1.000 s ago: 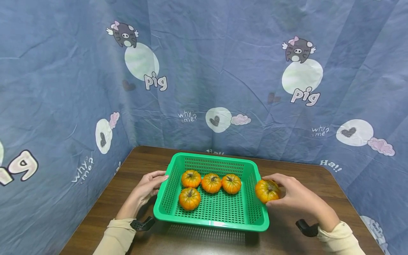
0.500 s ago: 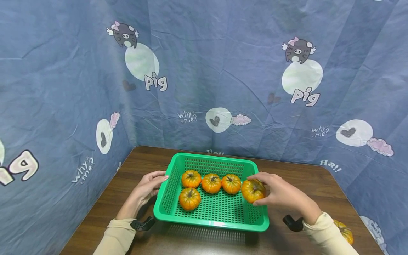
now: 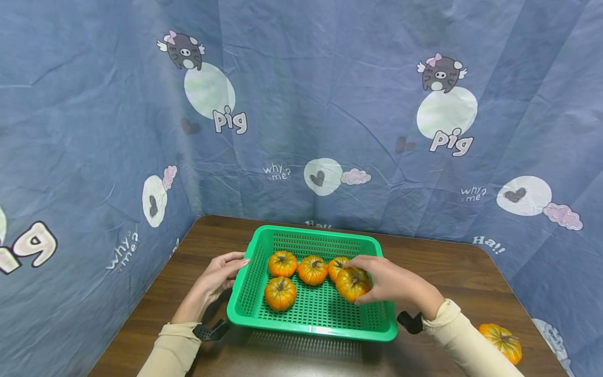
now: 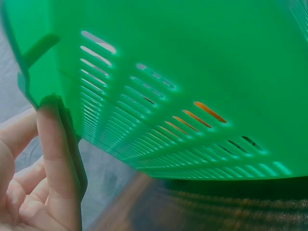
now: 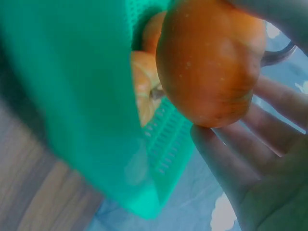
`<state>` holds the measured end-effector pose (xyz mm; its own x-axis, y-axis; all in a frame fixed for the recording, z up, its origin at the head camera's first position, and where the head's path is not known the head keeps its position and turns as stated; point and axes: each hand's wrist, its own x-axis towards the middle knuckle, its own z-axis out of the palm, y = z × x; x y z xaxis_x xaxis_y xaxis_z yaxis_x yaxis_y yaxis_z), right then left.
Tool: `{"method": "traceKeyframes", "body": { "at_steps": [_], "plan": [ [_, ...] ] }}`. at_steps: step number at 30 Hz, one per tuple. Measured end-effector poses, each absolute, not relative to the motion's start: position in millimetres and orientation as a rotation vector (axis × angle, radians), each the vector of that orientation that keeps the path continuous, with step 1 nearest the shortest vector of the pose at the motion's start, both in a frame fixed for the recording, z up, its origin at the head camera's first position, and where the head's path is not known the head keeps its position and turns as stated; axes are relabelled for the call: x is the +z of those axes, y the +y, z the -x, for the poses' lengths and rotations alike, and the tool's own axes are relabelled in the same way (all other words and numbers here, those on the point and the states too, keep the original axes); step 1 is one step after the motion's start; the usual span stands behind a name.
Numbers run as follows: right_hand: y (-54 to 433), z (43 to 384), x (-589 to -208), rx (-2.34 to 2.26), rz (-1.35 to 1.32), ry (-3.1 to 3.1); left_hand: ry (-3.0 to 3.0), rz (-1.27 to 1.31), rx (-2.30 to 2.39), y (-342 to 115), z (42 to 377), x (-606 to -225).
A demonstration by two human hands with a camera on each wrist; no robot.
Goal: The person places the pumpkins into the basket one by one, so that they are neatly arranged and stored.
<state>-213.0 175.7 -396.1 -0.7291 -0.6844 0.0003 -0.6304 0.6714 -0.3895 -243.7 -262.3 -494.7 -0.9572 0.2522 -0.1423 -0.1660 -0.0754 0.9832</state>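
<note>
My right hand (image 3: 395,283) grips a small orange pumpkin (image 3: 352,284) over the right half of a green plastic basket (image 3: 311,330). Thumb and fingers wrap its sides; in the right wrist view the underside of this pumpkin (image 5: 207,62) shows close up. It partly covers another pumpkin (image 3: 336,266) behind it. Further left in the basket sit more pumpkins, one at the back left (image 3: 282,264), one at centre (image 3: 312,270) and one in front (image 3: 280,294). My left hand (image 3: 218,277) holds the basket's left rim, its fingers at the slotted wall (image 4: 144,115) in the left wrist view.
One more pumpkin (image 3: 502,343) lies on the brown wooden table (image 3: 447,262) at the right, beside my right sleeve. Blue printed cloth (image 3: 301,104) hangs behind the table and along both sides.
My right hand has carried its pumpkin leftward from the basket's right rim to over the inside. The pumpkin on the table at right has come into view. My left hand stays put.
</note>
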Motion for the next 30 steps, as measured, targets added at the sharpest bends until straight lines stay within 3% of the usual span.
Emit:
{"method": "traceKeyframes", "body": {
  "at_steps": [30],
  "plan": [
    [105.5, 236.9, -418.2, -0.250, 1.336, 2.603, 1.922, -0.102, 2.108, -262.0, 243.8, -494.2]
  ]
}}
